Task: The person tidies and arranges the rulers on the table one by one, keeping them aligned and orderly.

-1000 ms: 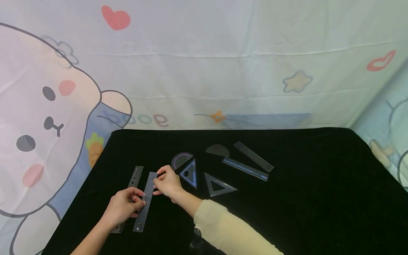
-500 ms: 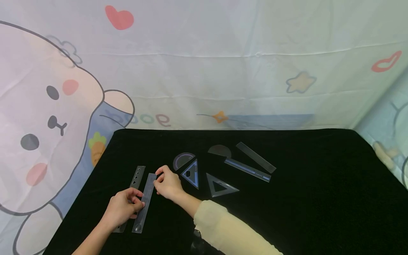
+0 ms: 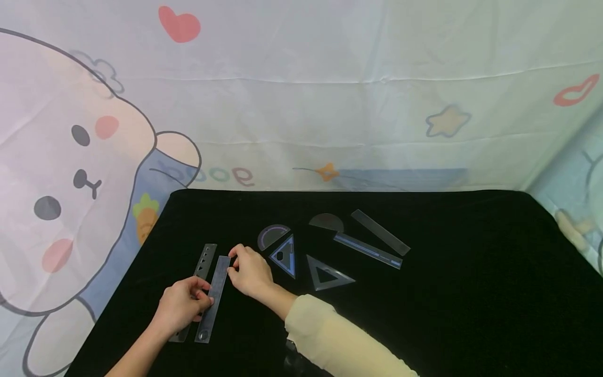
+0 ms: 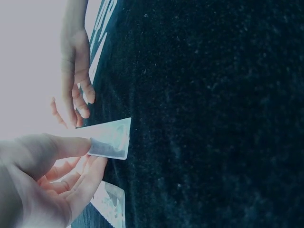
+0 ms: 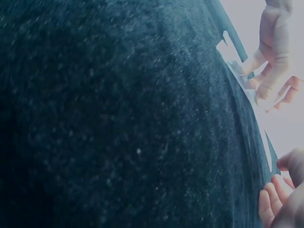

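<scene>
A clear straight ruler with a round hole at its near end lies at the front left in the head view. My left hand pinches its left edge; in the left wrist view the thumb overlaps the ruler with the other fingers below. At the far end, my right hand has relaxed fingers right at the ruler's corner and grips nothing. Left of that ruler lies a second ruler with cut-out shapes, partly hidden behind the left hand.
Right of the hands lie a purple-marked protractor, a blue-edged set square and a clear set square. Further right are a plain protractor, a blue-striped ruler and a clear ruler. All rest on a black cloth.
The right hand's fingers have drawn slightly off the ruler's right edge toward its far corner. The left hand keeps its pinch. The head view has shifted slightly.
</scene>
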`<state>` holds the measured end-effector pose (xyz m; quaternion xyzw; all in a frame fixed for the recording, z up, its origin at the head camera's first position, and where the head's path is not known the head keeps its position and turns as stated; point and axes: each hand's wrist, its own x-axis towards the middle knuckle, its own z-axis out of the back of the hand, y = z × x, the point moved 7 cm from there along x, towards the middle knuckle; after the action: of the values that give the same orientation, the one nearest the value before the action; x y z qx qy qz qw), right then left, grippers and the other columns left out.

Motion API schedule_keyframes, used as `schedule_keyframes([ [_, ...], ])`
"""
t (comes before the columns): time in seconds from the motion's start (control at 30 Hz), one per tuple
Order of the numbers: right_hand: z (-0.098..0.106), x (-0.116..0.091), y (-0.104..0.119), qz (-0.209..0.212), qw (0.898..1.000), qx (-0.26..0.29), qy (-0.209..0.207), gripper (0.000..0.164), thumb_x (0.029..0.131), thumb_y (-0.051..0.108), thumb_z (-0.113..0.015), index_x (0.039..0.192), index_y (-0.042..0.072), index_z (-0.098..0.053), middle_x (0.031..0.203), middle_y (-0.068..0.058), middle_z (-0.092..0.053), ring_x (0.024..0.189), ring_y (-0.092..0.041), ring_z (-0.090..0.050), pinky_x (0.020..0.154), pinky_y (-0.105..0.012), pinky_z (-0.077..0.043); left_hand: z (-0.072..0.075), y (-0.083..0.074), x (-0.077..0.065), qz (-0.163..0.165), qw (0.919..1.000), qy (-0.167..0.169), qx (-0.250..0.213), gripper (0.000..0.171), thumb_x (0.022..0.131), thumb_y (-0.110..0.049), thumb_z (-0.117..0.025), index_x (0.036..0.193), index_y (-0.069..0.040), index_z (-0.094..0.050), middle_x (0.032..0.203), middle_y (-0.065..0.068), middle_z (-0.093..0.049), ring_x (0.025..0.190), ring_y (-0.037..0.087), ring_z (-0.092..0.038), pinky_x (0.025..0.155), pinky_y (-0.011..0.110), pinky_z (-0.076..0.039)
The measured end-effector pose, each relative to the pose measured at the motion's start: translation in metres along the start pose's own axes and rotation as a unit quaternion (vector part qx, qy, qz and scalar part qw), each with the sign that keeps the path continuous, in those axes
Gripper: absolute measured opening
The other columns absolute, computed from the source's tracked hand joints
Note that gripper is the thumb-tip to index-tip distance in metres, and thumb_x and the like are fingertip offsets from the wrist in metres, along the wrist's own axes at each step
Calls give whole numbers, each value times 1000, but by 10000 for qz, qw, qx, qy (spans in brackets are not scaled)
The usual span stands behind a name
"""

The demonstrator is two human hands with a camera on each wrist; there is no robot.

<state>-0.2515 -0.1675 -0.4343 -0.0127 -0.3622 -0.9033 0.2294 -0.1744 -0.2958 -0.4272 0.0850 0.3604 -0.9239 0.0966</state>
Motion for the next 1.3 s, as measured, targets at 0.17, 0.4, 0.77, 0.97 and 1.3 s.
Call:
schedule_keyframes([
  [0.17,-2,0,0,83,9984,-523,180,28,83,25,-66,109,20,-58,87,6,-55,80,-9,-52,57,-17,-40,0,-1,1,-73,9996,-9,280,23,80,-9,-66,101,-1,-59,71,3,-59,55,12,-59,48,24,-52],
  [0.4,-5,-1,1,173,9948,-944,351,31,84,29,-65,112,20,-58,93,4,-56,86,-10,-52,60,-18,-42,-2,0,3,-50,9991,-14,421,21,80,-8,-66,98,0,-60,70,2,-59,54,11,-59,47,24,-52],
  [0.77,-6,-3,5,214,9876,-1410,651,35,85,31,-63,118,22,-58,110,0,-56,97,-14,-52,71,-21,-46,-3,0,4,47,9985,-64,547,20,79,-7,-67,96,0,-60,68,3,-56,52,10,-57,47,23,-52],
  [0.97,-6,-3,5,255,9844,-1579,734,35,85,31,-63,118,22,-59,110,-1,-55,96,-14,-52,71,-21,-46,-3,-1,3,58,9981,-118,596,21,78,-6,-68,97,0,-60,67,3,-56,51,10,-57,46,23,-51],
  [1.3,-8,-2,5,329,9803,-1769,821,36,85,32,-63,120,24,-59,108,2,-52,91,-12,-50,66,-20,-43,-3,-1,3,115,9974,-98,700,22,78,-5,-68,98,0,-60,68,5,-54,51,12,-57,45,24,-51],
])
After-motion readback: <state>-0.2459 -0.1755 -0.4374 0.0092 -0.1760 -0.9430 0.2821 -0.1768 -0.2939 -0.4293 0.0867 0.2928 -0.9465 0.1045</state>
